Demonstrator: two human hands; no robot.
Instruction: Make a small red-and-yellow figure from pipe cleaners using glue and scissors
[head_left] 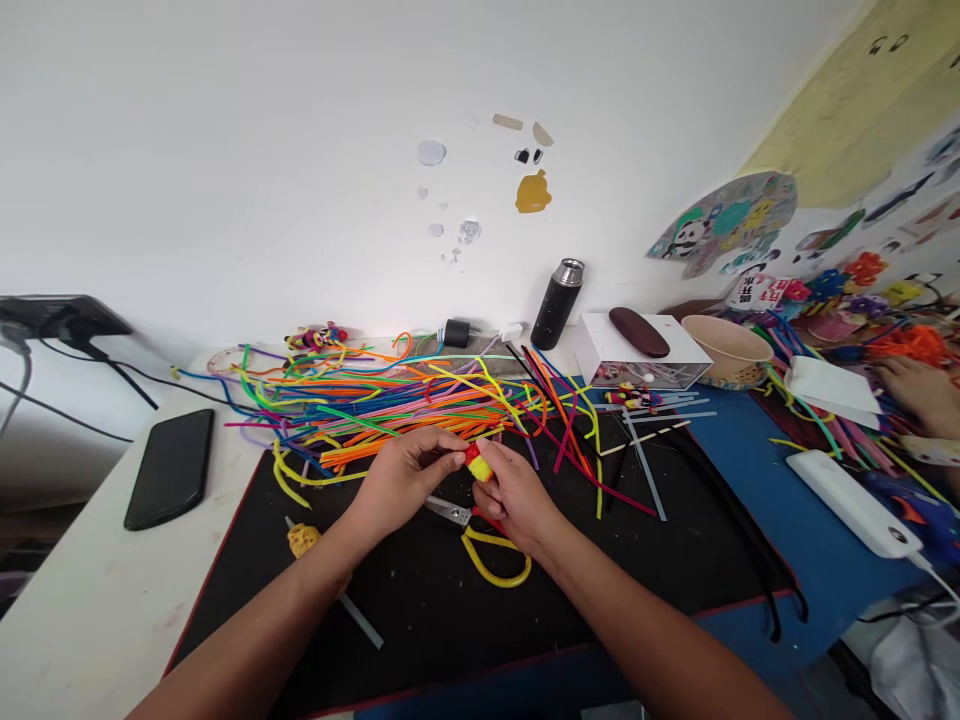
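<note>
My left hand (409,474) and my right hand (516,492) meet over the black mat (427,640). Between them is a small red and yellow fuzzy piece (480,466), apparently wound from pipe cleaners. My right hand wraps its lower part, while the left thumb and fingertips pinch at its red end. Below my hands lie scissors (495,575) with yellow and red handles, their blades partly hidden under the left fingers. A large heap of coloured pipe cleaners (390,405) spreads just beyond. Left of my left forearm rests a glue gun-like yellow lump (303,540) with a pale tip.
A black phone (171,468) lies at left. Along the wall stand a black thermos (557,305), a white box (600,350) with a dark red case (639,332), and a pink basket (726,348). A white power bank (855,503) and another person's hand (919,390) are at right.
</note>
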